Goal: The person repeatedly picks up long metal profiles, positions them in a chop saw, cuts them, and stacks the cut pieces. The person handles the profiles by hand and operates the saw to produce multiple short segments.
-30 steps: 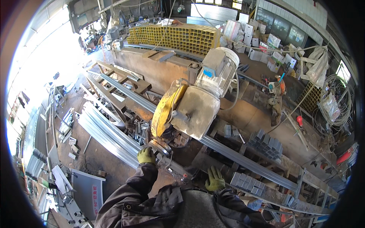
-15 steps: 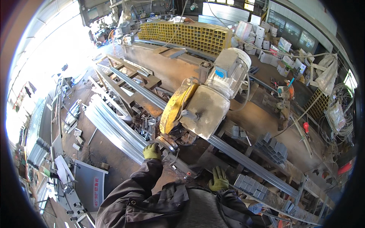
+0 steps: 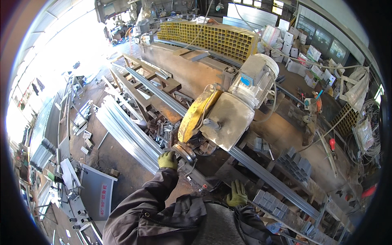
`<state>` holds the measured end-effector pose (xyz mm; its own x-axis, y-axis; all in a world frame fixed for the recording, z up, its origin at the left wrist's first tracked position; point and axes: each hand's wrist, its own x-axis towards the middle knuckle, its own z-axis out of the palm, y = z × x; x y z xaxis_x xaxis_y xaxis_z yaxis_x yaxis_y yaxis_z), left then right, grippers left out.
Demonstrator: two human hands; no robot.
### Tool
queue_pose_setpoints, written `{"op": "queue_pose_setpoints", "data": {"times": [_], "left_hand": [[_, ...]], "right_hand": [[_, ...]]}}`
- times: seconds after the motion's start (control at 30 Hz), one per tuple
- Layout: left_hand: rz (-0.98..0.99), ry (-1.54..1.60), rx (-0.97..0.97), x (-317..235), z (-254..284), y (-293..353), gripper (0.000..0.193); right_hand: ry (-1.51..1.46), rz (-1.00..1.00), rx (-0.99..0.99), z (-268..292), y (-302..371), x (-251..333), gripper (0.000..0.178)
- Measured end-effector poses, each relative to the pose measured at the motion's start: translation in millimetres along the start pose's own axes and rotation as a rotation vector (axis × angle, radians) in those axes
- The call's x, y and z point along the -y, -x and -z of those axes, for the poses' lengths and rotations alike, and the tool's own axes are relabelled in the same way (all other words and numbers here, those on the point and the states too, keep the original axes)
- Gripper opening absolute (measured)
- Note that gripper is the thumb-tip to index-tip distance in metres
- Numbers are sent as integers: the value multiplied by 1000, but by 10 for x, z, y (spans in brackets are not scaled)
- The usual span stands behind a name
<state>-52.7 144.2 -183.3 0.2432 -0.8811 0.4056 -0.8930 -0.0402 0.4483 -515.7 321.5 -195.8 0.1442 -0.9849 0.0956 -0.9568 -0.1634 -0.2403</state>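
Observation:
A chop saw (image 3: 228,110) with a yellow blade guard (image 3: 196,112) and a grey motor stands over a long grey metal profile (image 3: 269,179) that runs across the saw bench. My left hand (image 3: 167,160), in a yellow-green glove, grips the vise handle (image 3: 182,152) just under the blade guard. My right hand (image 3: 237,194), also gloved, rests with fingers spread on the bench beside the profile, close to my body. Dark jacket sleeves cover both my forearms.
A bundle of long silver profiles (image 3: 126,136) lies on the floor to the left. Short cut pieces (image 3: 271,204) are stacked at the right of the bench. Yellow square tubes (image 3: 208,34) are piled at the back. Boxes and cables fill the right side.
The view has shifted slightly, so the saw sits a little further right. My left hand stays at the vise handle and my right hand stays low by the profile.

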Motion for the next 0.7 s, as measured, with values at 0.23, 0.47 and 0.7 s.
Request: {"op": "queue_pose_setpoints", "data": {"times": [0.23,0.47,0.7], "left_hand": [[4,4,1,-2,-2,0,28],[6,5,14,-36,27,-15,26],[-41,8,-51,-32,8,-26,23]], "right_hand": [[-48,43,-56,-33,-8,-15,93],[-25,19,-37,0,-9,5,93],[3,-24,-19,46,-9,64,92]]}}
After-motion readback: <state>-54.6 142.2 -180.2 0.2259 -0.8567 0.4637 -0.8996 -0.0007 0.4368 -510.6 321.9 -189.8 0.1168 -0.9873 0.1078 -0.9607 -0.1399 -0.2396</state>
